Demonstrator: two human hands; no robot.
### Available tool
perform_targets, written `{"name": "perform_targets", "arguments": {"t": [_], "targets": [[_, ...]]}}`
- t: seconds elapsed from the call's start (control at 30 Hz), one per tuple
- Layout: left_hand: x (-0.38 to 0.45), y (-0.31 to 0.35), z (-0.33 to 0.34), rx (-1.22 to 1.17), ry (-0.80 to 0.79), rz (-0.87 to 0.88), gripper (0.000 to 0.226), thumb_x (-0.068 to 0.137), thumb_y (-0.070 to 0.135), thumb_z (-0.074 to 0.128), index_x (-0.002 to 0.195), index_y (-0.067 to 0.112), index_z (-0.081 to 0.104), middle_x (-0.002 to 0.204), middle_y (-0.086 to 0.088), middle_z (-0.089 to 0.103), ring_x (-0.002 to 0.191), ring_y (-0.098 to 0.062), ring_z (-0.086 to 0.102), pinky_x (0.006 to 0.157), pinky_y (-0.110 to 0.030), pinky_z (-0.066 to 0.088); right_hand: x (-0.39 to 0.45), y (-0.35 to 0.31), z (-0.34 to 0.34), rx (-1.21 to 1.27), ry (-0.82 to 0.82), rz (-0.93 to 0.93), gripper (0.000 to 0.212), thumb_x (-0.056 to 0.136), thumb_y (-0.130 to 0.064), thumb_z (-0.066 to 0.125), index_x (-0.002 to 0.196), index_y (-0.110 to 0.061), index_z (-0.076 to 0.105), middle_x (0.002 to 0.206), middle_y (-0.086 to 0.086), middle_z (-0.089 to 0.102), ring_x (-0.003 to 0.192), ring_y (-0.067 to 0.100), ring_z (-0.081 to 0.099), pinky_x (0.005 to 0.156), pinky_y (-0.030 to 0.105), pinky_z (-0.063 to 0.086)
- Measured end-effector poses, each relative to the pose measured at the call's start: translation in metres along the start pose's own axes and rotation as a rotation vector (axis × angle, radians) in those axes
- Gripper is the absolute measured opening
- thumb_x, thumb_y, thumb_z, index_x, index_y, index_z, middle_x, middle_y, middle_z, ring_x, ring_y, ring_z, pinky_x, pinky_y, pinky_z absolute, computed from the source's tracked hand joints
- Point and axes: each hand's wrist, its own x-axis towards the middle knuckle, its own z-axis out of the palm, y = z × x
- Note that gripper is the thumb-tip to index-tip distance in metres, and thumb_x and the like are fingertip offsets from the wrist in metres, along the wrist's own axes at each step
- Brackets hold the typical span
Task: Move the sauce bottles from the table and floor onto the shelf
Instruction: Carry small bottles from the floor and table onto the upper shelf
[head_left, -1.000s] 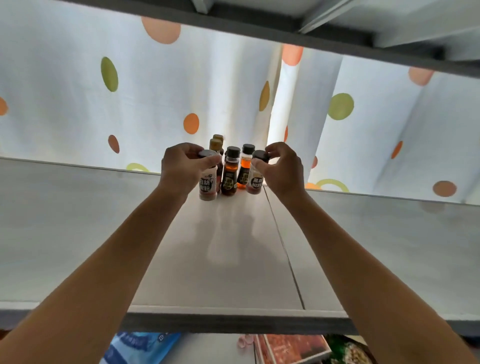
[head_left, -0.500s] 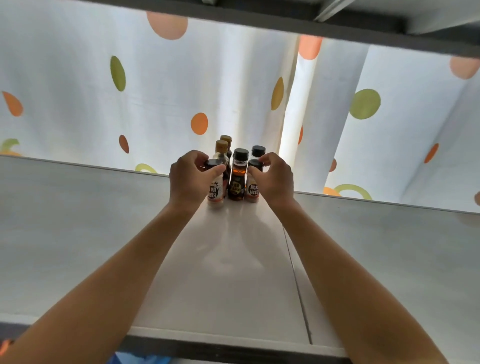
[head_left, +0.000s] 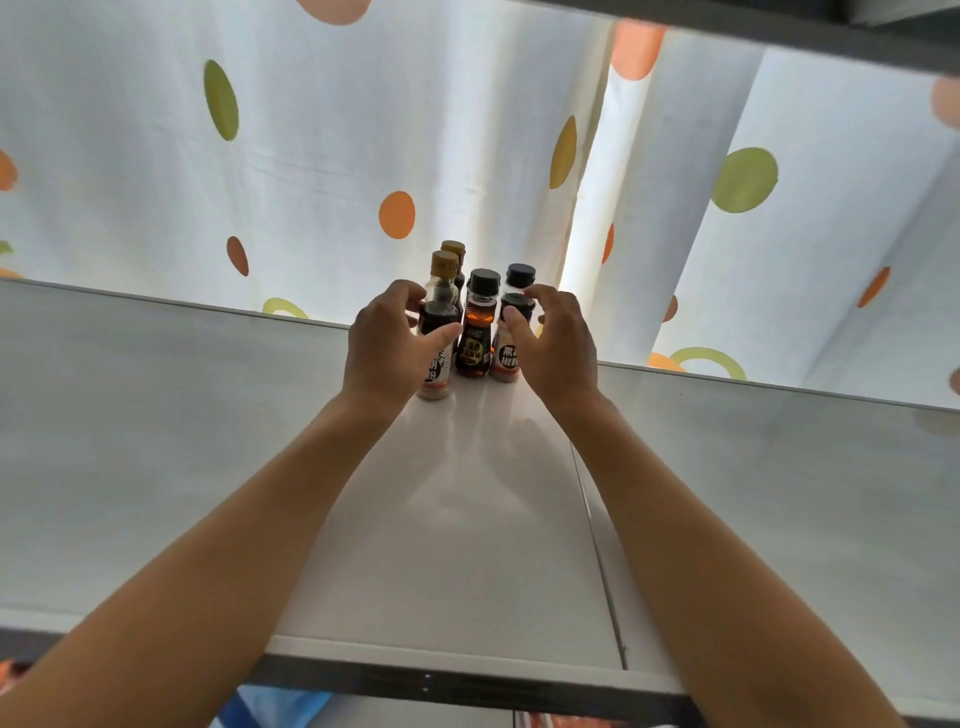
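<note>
Several small sauce bottles stand grouped at the back of the white shelf (head_left: 467, 519). My left hand (head_left: 387, 345) curls round a white bottle with a dark cap (head_left: 435, 376) at the group's front left, thumb across its front. My right hand (head_left: 558, 348) holds the matching white bottle (head_left: 506, 358) at the front right, thumb and fingertips on either side of its black cap. Both bottles stand upright on the shelf. Between them is an amber bottle with a black cap (head_left: 474, 343). Behind are gold-capped bottles (head_left: 445, 265) and a black-capped one (head_left: 521, 275).
A white curtain with orange and green dots (head_left: 311, 156) hangs right behind the shelf. The dark edge of an upper shelf (head_left: 779, 36) runs overhead. The shelf's front edge (head_left: 415, 680) is near me, with a blue item (head_left: 270, 706) showing below it.
Both hands have carried their white bottles back and down beside the amber bottle, where they stand on the shelf. My fingers have loosened, the right ones most.
</note>
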Motion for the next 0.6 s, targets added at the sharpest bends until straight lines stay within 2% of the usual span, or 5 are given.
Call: {"name": "perform_targets", "arguments": {"t": [0.13, 0.23, 0.37, 0.47, 0.6], "targets": [[-0.01, -0.002, 0.002, 0.078, -0.025, 0.089, 0.065, 0.073, 0.031, 0.082, 0.125, 0.01, 0.05, 0.123, -0.008, 0.058, 0.107, -0.026, 0.058, 0.084, -0.035, 0.047, -0.008, -0.002, -0.002, -0.219, 0.065, -0.145, 0.041, 0.093, -0.028, 0.061, 0.131, -0.013, 0.057, 0.134, 0.013, 0.053, 0.123, 0.031, 0.051, 0.099, 0.042, 0.046], [-0.014, -0.001, -0.001, 0.168, -0.029, 0.259, 0.077, 0.076, 0.033, 0.079, 0.136, 0.005, 0.04, 0.136, -0.013, 0.049, 0.124, -0.031, 0.048, 0.098, -0.041, 0.045, -0.014, -0.015, -0.006, -0.257, 0.106, -0.203, 0.044, 0.09, -0.023, 0.065, 0.131, -0.011, 0.057, 0.14, 0.015, 0.05, 0.131, 0.033, 0.047, 0.105, 0.043, 0.041], [-0.017, 0.008, -0.011, 0.241, -0.044, 0.369, 0.073, 0.086, 0.027, 0.068, 0.145, 0.003, 0.032, 0.148, -0.015, 0.039, 0.139, -0.031, 0.035, 0.107, -0.046, 0.039, -0.032, -0.031, -0.012, -0.273, 0.113, -0.279, 0.048, 0.087, -0.018, 0.066, 0.133, -0.01, 0.056, 0.142, 0.013, 0.049, 0.133, 0.03, 0.045, 0.107, 0.04, 0.039], [-0.033, 0.029, -0.019, 0.223, -0.077, 0.402, 0.07, 0.085, 0.013, 0.063, 0.146, 0.001, 0.031, 0.153, -0.018, 0.033, 0.144, -0.033, 0.027, 0.109, -0.051, 0.036, -0.043, -0.038, -0.02, -0.326, 0.045, -0.294, 0.056, 0.087, -0.022, 0.068, 0.139, -0.009, 0.05, 0.148, 0.015, 0.044, 0.138, 0.032, 0.041, 0.111, 0.042, 0.036], [-0.057, 0.043, -0.036, 0.254, -0.116, 0.428, 0.07, 0.089, 0.012, 0.052, 0.151, 0.003, 0.021, 0.159, -0.015, 0.021, 0.148, -0.03, 0.015, 0.113, -0.049, 0.031, -0.063, -0.044, -0.032, -0.378, 0.01, -0.273, 0.063, 0.088, -0.027, 0.068, 0.144, -0.011, 0.044, 0.15, 0.015, 0.04, 0.14, 0.031, 0.038, 0.112, 0.043, 0.035]]}}
